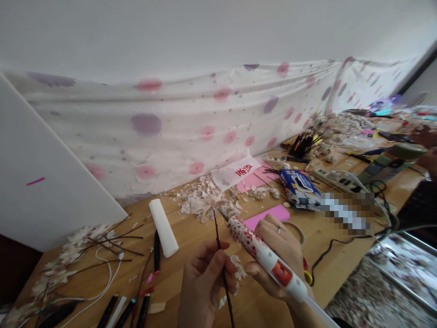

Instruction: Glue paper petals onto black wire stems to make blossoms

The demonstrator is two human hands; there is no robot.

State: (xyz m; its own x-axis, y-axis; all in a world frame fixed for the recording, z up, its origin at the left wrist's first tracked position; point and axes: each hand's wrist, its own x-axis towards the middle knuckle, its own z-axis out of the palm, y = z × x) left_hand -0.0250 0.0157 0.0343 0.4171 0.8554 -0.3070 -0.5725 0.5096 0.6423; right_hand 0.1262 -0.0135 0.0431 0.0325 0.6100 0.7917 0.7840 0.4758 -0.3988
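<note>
My left hand (pixel 205 282) is closed in a pinch on a thin dark twig (pixel 217 232) that stands nearly upright, with pale petal pieces (pixel 239 269) at my fingertips. My right hand (pixel 283 255) is wrapped round a white glue gun with a red flower pattern (pixel 262 255) and an orange trigger. The gun's nozzle (pixel 223 214) points up and to the left, close beside the twig's upper end. A ring shows on one right finger.
A wooden table (pixel 191 237) carries a heap of pale shell-like flakes (pixel 205 200), a white cylinder (pixel 164 228), pink sheets (pixel 269 214), a blue packet (pixel 298 189), a power strip (pixel 336 180), cables, dark markers (pixel 126 312) and flowered twigs (pixel 85 246) at left. A white board (pixel 44 182) leans left. Another person's hands (pixel 426 150) are at far right.
</note>
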